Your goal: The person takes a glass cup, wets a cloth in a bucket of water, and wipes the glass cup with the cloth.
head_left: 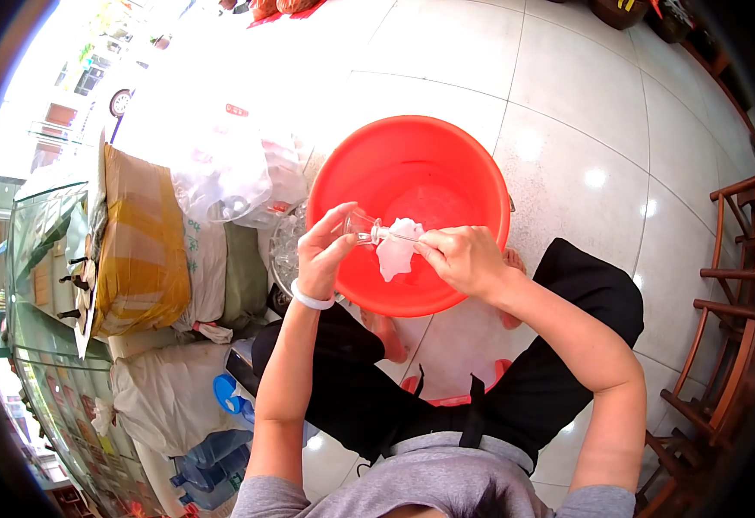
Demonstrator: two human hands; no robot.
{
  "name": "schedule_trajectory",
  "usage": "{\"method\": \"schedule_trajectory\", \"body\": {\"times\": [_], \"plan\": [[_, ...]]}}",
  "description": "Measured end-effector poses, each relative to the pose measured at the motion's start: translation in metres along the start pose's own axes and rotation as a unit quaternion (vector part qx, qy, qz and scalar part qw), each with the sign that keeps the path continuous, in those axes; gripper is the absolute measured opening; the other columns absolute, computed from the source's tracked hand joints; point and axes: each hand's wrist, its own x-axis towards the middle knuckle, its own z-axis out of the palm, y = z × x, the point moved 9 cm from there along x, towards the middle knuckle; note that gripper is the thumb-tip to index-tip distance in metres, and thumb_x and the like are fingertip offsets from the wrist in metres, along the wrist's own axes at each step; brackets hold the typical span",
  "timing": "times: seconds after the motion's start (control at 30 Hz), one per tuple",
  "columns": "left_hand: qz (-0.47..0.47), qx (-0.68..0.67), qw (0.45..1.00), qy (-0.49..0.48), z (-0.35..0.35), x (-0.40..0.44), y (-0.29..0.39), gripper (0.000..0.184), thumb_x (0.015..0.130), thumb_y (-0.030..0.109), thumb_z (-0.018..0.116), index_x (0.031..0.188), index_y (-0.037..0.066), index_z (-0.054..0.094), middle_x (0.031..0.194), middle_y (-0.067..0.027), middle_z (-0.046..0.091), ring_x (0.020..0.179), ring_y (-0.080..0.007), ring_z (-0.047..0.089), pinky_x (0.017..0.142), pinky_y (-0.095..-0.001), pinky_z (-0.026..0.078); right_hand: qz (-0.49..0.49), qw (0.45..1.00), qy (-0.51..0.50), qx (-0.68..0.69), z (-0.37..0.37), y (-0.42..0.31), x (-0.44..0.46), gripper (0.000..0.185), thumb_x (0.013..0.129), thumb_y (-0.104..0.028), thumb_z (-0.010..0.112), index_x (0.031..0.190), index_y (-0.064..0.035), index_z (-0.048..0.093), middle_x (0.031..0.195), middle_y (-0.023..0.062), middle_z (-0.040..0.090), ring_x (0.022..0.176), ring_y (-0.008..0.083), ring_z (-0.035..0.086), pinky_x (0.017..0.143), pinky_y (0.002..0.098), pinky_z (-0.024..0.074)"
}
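Over a large red tub [472,181], my left hand [324,250] holds a small clear glass piece [363,226] between thumb and fingers, with a white bracelet on that wrist. My right hand [464,259] pinches a thin stick-like part that runs leftward to the glass. A white cloth or tissue-like piece [397,257] hangs around that thin part, between the two hands. Whether the stick enters the glass is too small to tell.
Left of the tub are a clear container of glassware [286,250], plastic bags [231,173] and a taped carton [140,242]. Wooden chairs [731,319] stand at the right. My feet are beside the tub, on the tiled floor [567,155].
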Motion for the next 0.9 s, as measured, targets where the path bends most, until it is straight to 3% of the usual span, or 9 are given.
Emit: {"method": "schedule_trajectory", "body": {"times": [0.13,0.23,0.33,0.5,0.63,0.77,0.9], "plan": [[-0.052,-0.002,0.999,-0.011,-0.002,0.000,-0.012,0.038,0.089,0.006,0.053,0.124,-0.006,0.046,0.085,-0.0090,0.062,0.070,-0.0155,0.060,0.071,-0.0287,0.049,-0.011,1.000,0.008,0.014,-0.003,-0.002,0.000,0.021,0.083,-0.023,0.055,0.071,-0.0087,0.063,0.061,0.0108,0.061,0.057,0.0279,0.061,0.048,0.0395,0.0466],[-0.076,-0.021,0.996,-0.037,-0.003,0.000,-0.020,0.039,0.090,0.009,0.049,0.124,-0.009,0.044,0.094,-0.0098,0.060,0.070,-0.0184,0.061,0.060,-0.0298,0.051,-0.017,1.000,-0.013,0.008,0.001,-0.001,-0.001,0.021,0.083,-0.024,0.055,0.072,-0.0087,0.063,0.062,0.0091,0.061,0.058,0.0271,0.061,0.049,0.0389,0.0469],[-0.095,-0.033,0.994,-0.029,-0.003,-0.001,-0.024,0.037,0.091,0.009,0.048,0.123,-0.009,0.045,0.088,-0.0080,0.058,0.066,-0.0176,0.060,0.056,-0.0284,0.050,-0.019,1.000,-0.012,0.020,0.002,-0.001,-0.002,0.021,0.083,-0.023,0.054,0.071,-0.0086,0.063,0.062,0.0084,0.061,0.059,0.0267,0.062,0.050,0.0386,0.0471],[-0.109,-0.039,0.993,-0.017,-0.002,-0.003,-0.030,0.038,0.089,0.011,0.055,0.122,-0.006,0.048,0.081,-0.0085,0.061,0.063,-0.0140,0.058,0.055,-0.0258,0.049,-0.017,0.999,-0.045,0.003,0.010,0.002,-0.004,0.019,0.083,-0.023,0.054,0.077,-0.0093,0.066,0.064,0.0088,0.062,0.059,0.0269,0.062,0.050,0.0384,0.0476],[-0.104,-0.004,0.994,-0.045,0.004,-0.005,-0.028,0.041,0.087,0.013,0.058,0.122,-0.007,0.049,0.078,-0.0073,0.061,0.063,-0.0131,0.058,0.055,-0.0256,0.050,-0.005,0.999,-0.037,-0.002,0.012,0.004,-0.006,0.017,0.083,-0.019,0.056,0.072,-0.0074,0.064,0.065,0.0095,0.062,0.059,0.0267,0.060,0.049,0.0369,0.0456],[-0.113,0.006,0.991,-0.070,0.007,-0.006,-0.034,0.047,0.087,0.017,0.060,0.124,-0.008,0.045,0.084,-0.0100,0.063,0.066,-0.0162,0.060,0.055,-0.0277,0.051,-0.006,0.998,-0.055,-0.006,0.019,0.008,-0.008,0.021,0.083,-0.024,0.053,0.078,-0.0091,0.067,0.064,0.0109,0.063,0.059,0.0283,0.062,0.051,0.0391,0.0484],[-0.155,-0.058,0.983,-0.076,0.007,-0.009,-0.046,0.038,0.090,0.018,0.055,0.119,-0.006,0.051,0.080,-0.0078,0.061,0.063,-0.0146,0.059,0.055,-0.0269,0.051,-0.006,0.997,-0.064,0.047,0.024,0.008,-0.010,0.023,0.083,-0.026,0.054,0.075,-0.0092,0.066,0.065,0.0116,0.063,0.060,0.0287,0.062,0.052,0.0400,0.0479]]}}
